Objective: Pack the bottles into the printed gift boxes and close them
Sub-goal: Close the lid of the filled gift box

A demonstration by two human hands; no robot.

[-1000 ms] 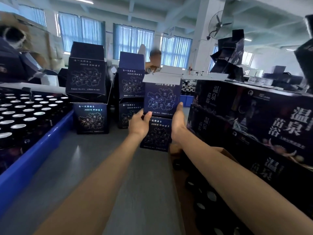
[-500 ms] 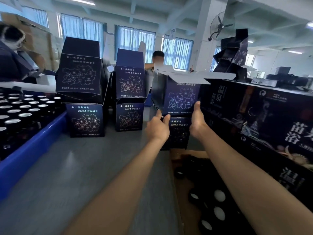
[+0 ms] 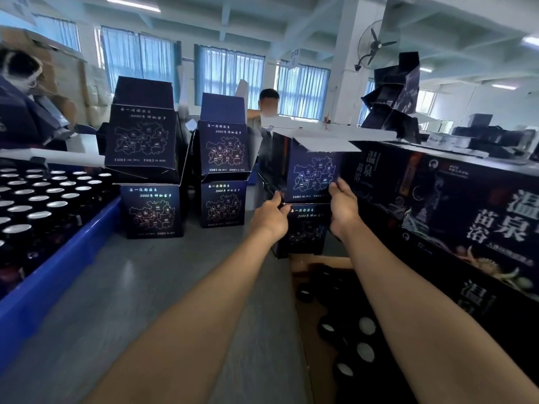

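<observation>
Box (image 3: 313, 170), top flaps open, stands directly above a second box (image 3: 304, 230) on the counter (image 3: 175, 287). Left hand (image 3: 269, 218) and right hand (image 3: 342, 211) grip its lower corners, fingers curled round the edges.

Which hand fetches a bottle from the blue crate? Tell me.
Left, likely. The left hand grips the upper gift box on the side facing the blue crate; the right hand holds the opposite side.

Gripped box (image 3: 313, 173): dark navy, pale-blue map outline, white text, white flaps (image 3: 326, 141). Lower box (image 3: 306, 228) under grip: same print. Stacks (image 3: 140, 141) left of grip: same navy map print. Crate (image 3: 52, 272) far left: bright blue. Its bottles (image 3: 55, 205): dark, silver caps. Cartons (image 3: 466, 205) right of grip: black, white characters. Table (image 3: 175, 287): grey.
</observation>
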